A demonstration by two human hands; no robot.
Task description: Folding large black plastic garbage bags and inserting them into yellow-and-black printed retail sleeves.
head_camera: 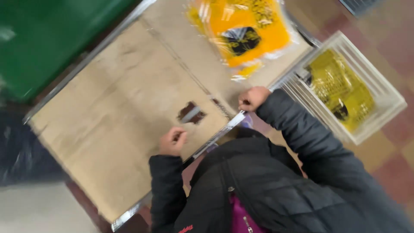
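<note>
My left hand (173, 141) hovers over the near edge of a table covered with brown cardboard (116, 108), fingers curled loosely with nothing visible in them. My right hand (252, 98) rests closed in a fist at the table's metal edge, beside the white crate. A clear plastic bag with an orange-yellow item (243, 30) lies on the cardboard beyond my right hand. Both arms wear dark padded jacket sleeves.
A white plastic crate (379, 86) holding yellow bagged items (340, 88) stands right of the table on a tiled floor. The cardboard has a torn hole (191, 114). A green surface (51, 39) lies beyond the table. The picture is motion-blurred.
</note>
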